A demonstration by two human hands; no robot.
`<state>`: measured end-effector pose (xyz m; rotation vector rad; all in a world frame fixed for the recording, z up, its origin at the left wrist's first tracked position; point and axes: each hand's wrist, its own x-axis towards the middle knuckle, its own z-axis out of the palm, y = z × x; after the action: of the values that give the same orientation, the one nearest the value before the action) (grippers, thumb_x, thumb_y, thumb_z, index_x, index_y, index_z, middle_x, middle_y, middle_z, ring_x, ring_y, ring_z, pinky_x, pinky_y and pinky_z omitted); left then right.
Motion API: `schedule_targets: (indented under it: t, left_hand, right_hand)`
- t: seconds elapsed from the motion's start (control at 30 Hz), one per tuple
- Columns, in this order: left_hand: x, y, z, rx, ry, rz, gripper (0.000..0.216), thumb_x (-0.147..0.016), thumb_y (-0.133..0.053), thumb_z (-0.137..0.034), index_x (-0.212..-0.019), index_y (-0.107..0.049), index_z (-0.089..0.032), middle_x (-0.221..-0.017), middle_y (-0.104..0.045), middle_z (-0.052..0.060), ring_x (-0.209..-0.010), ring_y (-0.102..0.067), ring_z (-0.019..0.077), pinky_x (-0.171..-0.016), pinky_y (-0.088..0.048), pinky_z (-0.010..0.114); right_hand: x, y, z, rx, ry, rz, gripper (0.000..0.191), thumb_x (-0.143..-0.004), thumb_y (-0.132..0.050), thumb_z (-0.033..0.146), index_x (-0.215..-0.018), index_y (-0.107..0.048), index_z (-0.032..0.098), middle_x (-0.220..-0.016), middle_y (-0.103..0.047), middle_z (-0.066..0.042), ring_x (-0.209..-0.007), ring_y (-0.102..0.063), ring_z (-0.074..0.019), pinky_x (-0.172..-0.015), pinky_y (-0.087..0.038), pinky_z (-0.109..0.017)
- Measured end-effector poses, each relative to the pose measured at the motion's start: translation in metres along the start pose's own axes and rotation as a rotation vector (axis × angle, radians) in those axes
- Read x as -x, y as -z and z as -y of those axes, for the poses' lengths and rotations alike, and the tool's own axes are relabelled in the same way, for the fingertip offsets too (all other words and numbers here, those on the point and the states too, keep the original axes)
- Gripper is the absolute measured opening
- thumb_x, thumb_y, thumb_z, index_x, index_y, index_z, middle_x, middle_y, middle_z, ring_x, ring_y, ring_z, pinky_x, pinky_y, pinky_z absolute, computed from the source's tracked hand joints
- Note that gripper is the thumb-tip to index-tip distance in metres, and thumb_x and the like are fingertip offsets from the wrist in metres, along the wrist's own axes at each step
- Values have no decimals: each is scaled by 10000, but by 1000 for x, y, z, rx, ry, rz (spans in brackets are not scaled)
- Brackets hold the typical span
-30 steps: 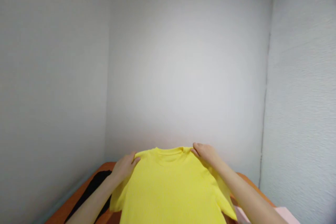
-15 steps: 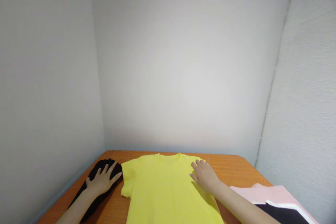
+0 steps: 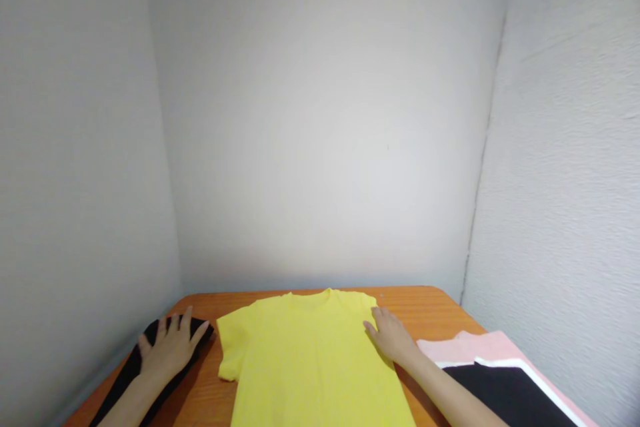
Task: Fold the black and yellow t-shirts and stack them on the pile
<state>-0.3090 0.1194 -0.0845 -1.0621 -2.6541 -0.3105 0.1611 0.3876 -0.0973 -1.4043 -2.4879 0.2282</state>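
Note:
A yellow T-shirt [image 3: 305, 360] lies spread flat with its neckline toward the wall and its left sleeve stretched out. My right hand [image 3: 393, 335] rests over the shirt's right shoulder, fingers extended; it covers the sleeve on that side. On the left, my left hand [image 3: 173, 347] lies with spread fingers on top of a black folded cloth [image 3: 127, 373], whose kind I cannot make out. Neither hand grips anything that I can see.
The wooden table [image 3: 420, 310] reaches back to a pale wall [image 3: 320, 147], with walls on both sides. At the right lie overlapping garments: a pink one [image 3: 480, 345], a white edge, and a black one [image 3: 500, 390] on top.
The view has turned slightly right, so everything sits farther left. My left hand has slid the black cloth a little away from the yellow T-shirt. The right hand stays at the shirt's shoulder.

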Motion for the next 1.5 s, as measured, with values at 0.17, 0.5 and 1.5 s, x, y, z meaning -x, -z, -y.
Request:
schedule_targets:
  t: [0.17, 0.5, 1.5]
  left_hand:
    - [-15, 14, -66, 13, -264, 91, 626, -911, -239, -431, -1374, -405, -44, -1421, -459, 191, -1333, -397, 301, -1103, -238, 512]
    - [-31, 3, -128, 113, -259, 241, 341, -943, -339, -313, -1127, -568, -140, -1235, -633, 130, -1160, -573, 216, -903, -434, 296]
    - [31, -40, -183, 85, -500, 251, 618, -932, -215, -553, -1476, -269, -265, -1573, -86, 28, -1454, -38, 251, -1161, -125, 525]
  right_hand:
    - [-50, 5, -19, -46, -116, -77, 493, -934, -269, 288, -1322, -470, 59, -1329, -530, -213, -1241, -490, -257, -1003, -362, -364]
    - [-82, -7, -18, -82, -116, -111, 283, -918, -397, 315, -1050, -606, 179, -1100, -678, -106, -1049, -606, -224, -837, -431, -313]
    - [-29, -57, 53, 118, 52, 12, 793, -857, -189, 752, -1482, -238, 267, -1573, -102, -50, -1432, 34, -347, -1090, 68, -635]
